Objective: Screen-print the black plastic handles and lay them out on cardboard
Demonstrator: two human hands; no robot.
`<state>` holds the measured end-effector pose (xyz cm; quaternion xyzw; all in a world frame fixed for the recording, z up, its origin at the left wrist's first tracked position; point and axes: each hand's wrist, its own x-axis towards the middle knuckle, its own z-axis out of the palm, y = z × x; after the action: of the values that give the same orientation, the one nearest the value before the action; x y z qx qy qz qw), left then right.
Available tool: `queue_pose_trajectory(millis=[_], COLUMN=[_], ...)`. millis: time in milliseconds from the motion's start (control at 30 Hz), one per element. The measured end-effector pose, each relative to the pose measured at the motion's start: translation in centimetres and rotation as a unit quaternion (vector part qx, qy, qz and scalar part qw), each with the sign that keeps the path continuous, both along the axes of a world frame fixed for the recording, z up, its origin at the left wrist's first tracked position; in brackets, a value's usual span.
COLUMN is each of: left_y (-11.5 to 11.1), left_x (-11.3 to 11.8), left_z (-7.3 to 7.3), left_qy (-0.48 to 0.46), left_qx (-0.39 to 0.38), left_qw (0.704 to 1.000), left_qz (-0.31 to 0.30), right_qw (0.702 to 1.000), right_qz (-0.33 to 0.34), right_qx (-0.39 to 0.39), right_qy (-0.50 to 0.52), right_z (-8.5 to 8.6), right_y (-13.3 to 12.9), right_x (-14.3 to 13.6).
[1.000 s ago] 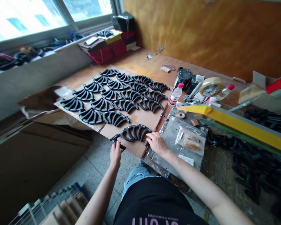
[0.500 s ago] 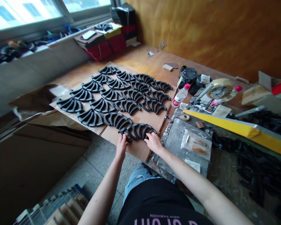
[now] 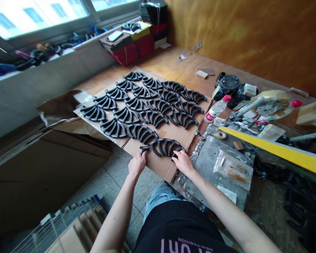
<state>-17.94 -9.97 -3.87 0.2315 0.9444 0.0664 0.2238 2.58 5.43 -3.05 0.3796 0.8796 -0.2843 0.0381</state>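
Note:
Several curved black pieces [image 3: 140, 134] lie in fanned rows on a flat cardboard sheet [image 3: 158, 163]. My left hand [image 3: 137, 163] is closed round the lower part of one black T-shaped piece [image 3: 144, 149], its head showing above my fist at the sheet's front edge. At the right end of the nearest row [image 3: 162, 147], my right hand [image 3: 183, 161] has its thumb and fingers on the last black piece [image 3: 175, 155], closed on it.
To the right stand a plastic bottle [image 3: 217, 108], black jars [image 3: 229, 84], a tape roll [image 3: 271, 102] and a yellow bar [image 3: 276, 151]. A grey board [image 3: 208, 172] holds a plastic bag. Red and black bundles [image 3: 133, 51] sit at the back left.
My left hand has drawn the black piece away from the row, toward the sheet's front edge. My right hand stays at the row's right end. The camera view has shifted left.

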Motion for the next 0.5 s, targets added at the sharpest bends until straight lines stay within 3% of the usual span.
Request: queue_pose_trajectory(millis=[233,500], left_y=[-1.0,-1.8], left_x=[-0.6,-0.1], left_z=[1.0,0.2], left_qy=[0.075,0.140], left_qx=[-0.024,-0.017], left_qw=[0.987,0.973], left_qz=[-0.141,-0.185], right_qw=[1.000,1.000], right_qz=[0.002,-0.008], right_qx=[-0.006,-0.009], right_qy=[0.002,0.006], right_z=[0.1,-0.4], right_y=[0.0,-0.1], right_x=[0.1,0.1])
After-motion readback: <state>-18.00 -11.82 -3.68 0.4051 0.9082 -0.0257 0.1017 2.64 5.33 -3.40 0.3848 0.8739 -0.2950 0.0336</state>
